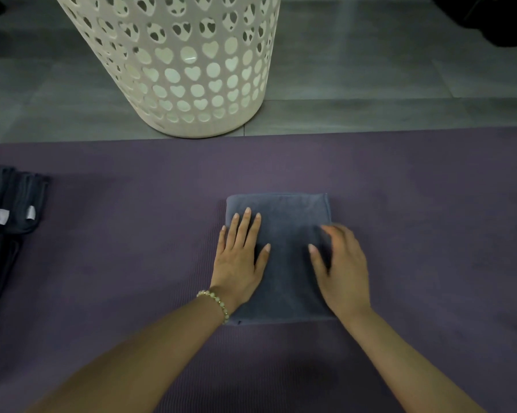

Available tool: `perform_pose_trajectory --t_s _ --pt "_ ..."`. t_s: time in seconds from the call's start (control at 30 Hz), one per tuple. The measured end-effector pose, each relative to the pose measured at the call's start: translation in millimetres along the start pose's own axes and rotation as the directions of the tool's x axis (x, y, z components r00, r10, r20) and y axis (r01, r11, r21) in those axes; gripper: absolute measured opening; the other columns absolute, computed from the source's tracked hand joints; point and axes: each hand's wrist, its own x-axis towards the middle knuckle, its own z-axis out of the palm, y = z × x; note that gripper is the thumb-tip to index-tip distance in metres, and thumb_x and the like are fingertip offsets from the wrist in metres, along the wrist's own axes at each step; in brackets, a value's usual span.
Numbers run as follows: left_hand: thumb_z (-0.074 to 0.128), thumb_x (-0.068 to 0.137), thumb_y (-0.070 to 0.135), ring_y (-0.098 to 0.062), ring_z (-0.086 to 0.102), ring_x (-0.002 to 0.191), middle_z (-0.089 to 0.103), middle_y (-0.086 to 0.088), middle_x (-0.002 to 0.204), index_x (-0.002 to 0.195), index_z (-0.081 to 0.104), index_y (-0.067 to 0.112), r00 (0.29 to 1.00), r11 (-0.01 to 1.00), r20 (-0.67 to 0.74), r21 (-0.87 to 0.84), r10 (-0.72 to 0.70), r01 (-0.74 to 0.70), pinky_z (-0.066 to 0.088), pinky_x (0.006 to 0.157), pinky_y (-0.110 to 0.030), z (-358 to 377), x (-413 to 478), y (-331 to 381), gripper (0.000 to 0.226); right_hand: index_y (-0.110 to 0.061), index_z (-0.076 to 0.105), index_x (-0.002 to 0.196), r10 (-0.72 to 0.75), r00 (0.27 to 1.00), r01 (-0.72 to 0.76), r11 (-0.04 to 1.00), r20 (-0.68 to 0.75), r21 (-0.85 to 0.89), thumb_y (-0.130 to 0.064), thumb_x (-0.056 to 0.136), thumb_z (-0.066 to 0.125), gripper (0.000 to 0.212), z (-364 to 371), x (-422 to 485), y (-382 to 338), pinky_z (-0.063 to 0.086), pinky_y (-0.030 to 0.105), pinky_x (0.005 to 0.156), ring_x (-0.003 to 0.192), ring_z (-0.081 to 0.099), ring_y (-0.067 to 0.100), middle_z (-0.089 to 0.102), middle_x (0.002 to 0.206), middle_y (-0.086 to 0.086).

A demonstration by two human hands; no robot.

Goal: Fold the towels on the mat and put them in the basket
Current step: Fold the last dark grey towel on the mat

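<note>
Left hand (239, 259) and right hand (344, 271) rest on the folded towel (288, 214)

Both forearms are bare, and a bracelet (214, 302) of pale round beads circles the left wrist.

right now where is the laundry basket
In the head view the white basket stands on the floor just beyond the mat, up-left of the folded towel.
</note>
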Motion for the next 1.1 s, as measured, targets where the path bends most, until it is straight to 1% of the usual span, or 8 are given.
perform_pose_trajectory --t_s 0.1,0.3,0.47,0.6,0.77,0.97,1.03,1.1 --pt "-0.010 0.084 0.052 -0.011 -0.017 0.143 -0.017 0.009 0.154 0.147 -0.011 0.029 1.000 0.999 -0.019 0.054 0.000 0.002 -0.017 0.113 -0.029 -6.1 13.5 -3.8 0.067 -0.018 0.036 0.145 -0.201 0.963 0.225 0.966 0.178 -0.127 -0.043 0.095 0.025 0.057 25.7 26.0 -20.1 0.014 0.041 0.118 0.144 0.020 0.020 0.028 0.155 0.004" --pt "-0.015 0.078 0.057 -0.013 -0.014 0.145 -0.015 0.008 0.157 0.141 -0.019 0.033 0.997 0.991 0.076 0.124 0.032 -0.041 -0.013 0.113 -0.029 -3.1 31.3 -18.7 0.068 -0.028 0.006 0.152 -0.192 0.886 0.324 0.908 0.423 -0.266 -0.059 0.082 -0.006 0.077 50.0 61.0 -9.3 -0.013 0.033 0.116 0.148 -0.007 0.016 0.001 0.161 -0.004" --pt "-0.011 0.080 0.060 -0.007 -0.020 0.140 -0.021 0.013 0.152 0.141 -0.020 0.036 0.998 0.996 0.069 0.088 -0.006 0.000 -0.009 0.114 -0.029 1.5 30.6 -17.7 0.067 -0.028 0.002 0.152 -0.035 0.936 0.158 0.931 0.350 -0.330 -0.061 0.084 -0.006 0.076 35.5 64.5 15.2 -0.014 0.034 0.116 0.146 -0.012 0.012 -0.004 0.160 -0.009" --pt "-0.005 0.083 0.061 -0.011 -0.016 0.145 -0.013 0.010 0.158 0.146 -0.012 0.034 0.996 0.999 0.068 -0.005 -0.053 0.053 -0.012 0.114 -0.029 -4.9 25.6 -12.8 0.069 -0.024 0.001 0.152 0.045 0.927 0.079 0.947 0.373 -0.311 -0.049 0.100 0.013 0.059 26.2 67.7 12.7 -0.016 0.033 0.116 0.145 -0.018 0.013 -0.009 0.160 -0.007" --pt "0.000 0.083 0.061 -0.005 -0.024 0.141 -0.018 0.017 0.153 0.147 -0.008 0.030 0.999 0.993 0.037 -0.108 -0.038 0.042 -0.017 0.113 -0.024 -1.3 -34.5 2.5 0.072 -0.020 0.019 0.150 -0.177 0.947 0.225 0.961 0.269 -0.162 -0.054 0.097 0.010 0.064 22.7 4.9 -7.0 -0.012 0.030 0.117 0.146 -0.006 0.012 0.006 0.159 -0.004" --pt "0.000 0.088 0.063 -0.007 -0.024 0.142 -0.016 0.015 0.155 0.148 -0.008 0.030 1.000 0.999 0.018 -0.043 -0.009 0.010 -0.013 0.116 -0.027 15.1 -47.4 -8.1 0.069 -0.024 0.020 0.150 -0.164 0.926 0.256 0.934 0.340 -0.249 -0.056 0.098 0.009 0.063 21.8 -33.6 16.4 -0.001 0.033 0.118 0.146 0.003 0.011 0.014 0.159 -0.004" --pt "0.001 0.088 0.066 -0.008 -0.021 0.143 -0.014 0.015 0.156 0.148 -0.008 0.030 1.000 0.997 0.003 -0.076 -0.023 0.023 -0.009 0.117 -0.029 17.6 -47.9 -6.0 0.071 -0.026 0.016 0.151 -0.115 0.954 0.162 0.975 0.277 -0.155 -0.060 0.096 0.018 0.065 15.0 -30.2 17.7 -0.007 0.027 0.118 0.146 -0.004 0.008 0.006 0.159 -0.009" --pt "0.018 0.089 0.064 -0.011 -0.010 0.145 -0.007 0.010 0.158 0.150 -0.007 0.026 0.993 0.975 -0.020 -0.194 -0.115 0.109 -0.003 0.119 -0.030 13.6 -45.6 -2.8 0.076 -0.022 0.021 0.150 0.046 0.980 -0.054 0.998 0.193 0.038 -0.049 0.093 0.047 0.068 9.9 -25.5 18.0 0.000 0.024 0.118 0.146 0.004 0.011 0.011 0.158 -0.007"
